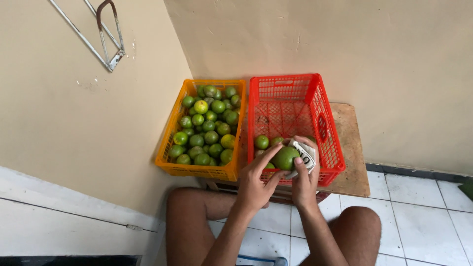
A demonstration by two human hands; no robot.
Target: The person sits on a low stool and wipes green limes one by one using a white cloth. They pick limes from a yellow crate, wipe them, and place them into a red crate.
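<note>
A green citrus fruit sits above the near edge of the red crate, gripped by the left hand with fingers curled round it. The right hand presses a white cloth against it. An orange crate of green fruit stands just beside, on a wooden board.

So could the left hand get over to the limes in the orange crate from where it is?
Probably yes. The left hand is on the green fruit over the red crate, and the orange crate sits right alongside, open-topped, with nothing between.
</note>
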